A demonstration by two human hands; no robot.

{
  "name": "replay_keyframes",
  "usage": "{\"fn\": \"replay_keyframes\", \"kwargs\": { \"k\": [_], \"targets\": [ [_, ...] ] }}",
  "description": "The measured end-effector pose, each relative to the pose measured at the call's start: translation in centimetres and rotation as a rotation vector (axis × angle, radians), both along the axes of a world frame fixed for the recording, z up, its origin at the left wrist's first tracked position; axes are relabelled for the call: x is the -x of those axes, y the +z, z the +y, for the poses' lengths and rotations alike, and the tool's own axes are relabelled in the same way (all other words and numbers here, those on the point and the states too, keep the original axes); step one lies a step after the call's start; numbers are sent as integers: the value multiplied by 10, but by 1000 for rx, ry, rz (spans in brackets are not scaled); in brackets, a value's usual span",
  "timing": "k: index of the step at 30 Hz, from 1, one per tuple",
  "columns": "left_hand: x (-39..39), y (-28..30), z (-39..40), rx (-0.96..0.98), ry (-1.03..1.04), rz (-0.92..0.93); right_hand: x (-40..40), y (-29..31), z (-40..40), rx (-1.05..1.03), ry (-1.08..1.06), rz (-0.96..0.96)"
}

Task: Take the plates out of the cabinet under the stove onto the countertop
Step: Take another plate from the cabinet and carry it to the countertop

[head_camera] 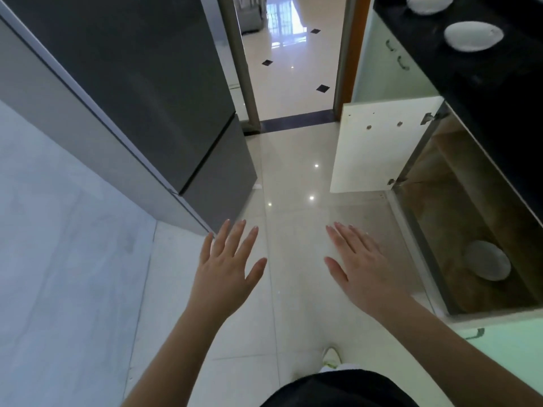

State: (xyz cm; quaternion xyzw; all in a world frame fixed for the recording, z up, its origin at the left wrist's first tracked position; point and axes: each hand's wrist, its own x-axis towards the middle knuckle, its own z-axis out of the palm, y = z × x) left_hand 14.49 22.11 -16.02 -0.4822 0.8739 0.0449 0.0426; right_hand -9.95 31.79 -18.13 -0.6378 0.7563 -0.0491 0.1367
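1. My left hand point(227, 267) is held out over the floor point(293, 177), palm down, fingers spread, holding nothing.
2. My right hand point(363, 267) is out beside it, well apart from it, also flat and empty, fingers loosely fanned.
3. The cabinet point(458, 218) on my right stands open; its white door point(382, 145) is swung out over the floor, inner face toward me.
4. One white plate point(487, 260) lies flat on the cabinet's bottom, toward the near end. The inside is dim, so I cannot tell whether it is a single plate or a small stack.
5. On the black countertop point(484, 80) above, a white plate point(473, 36) sits near the front edge, and another plate point(429, 3) lies further along, cut off by the top of the view.
6. My right hand is nearer the cabinet opening than the left, but touches neither the frame nor the door.
7. A dark fridge point(141, 83) stands on my left, and a doorway point(291, 54) opens straight ahead.
8. My shoe point(332, 358) shows below, on the tiles.
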Motion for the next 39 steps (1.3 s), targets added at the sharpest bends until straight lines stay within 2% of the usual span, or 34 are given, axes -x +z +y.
{"fn": "replay_keyframes", "kwargs": {
  "k": [3, 8, 15, 24, 32, 39],
  "targets": [
    [28, 6, -17, 29, -80, -43, 14, -4, -19, -9, 11, 14],
    [50, 12, -56, 40, -82, 2, 29, -2, -60, -3, 17, 11],
    [54, -13, -130, 8, -96, 22, 28, -3, -139, -2, -24, 77],
    [75, -27, -256, -81, -324, 55, 17, 7, -222, -20, -249, 58],
    [179, -30, -307, -64, -677, 65, 60, 24, -204, -47, -589, 63],
    [306, -14, -274, -6, -1024, 83, 120, 25, -144, -17, -861, 20]
  ]
}}
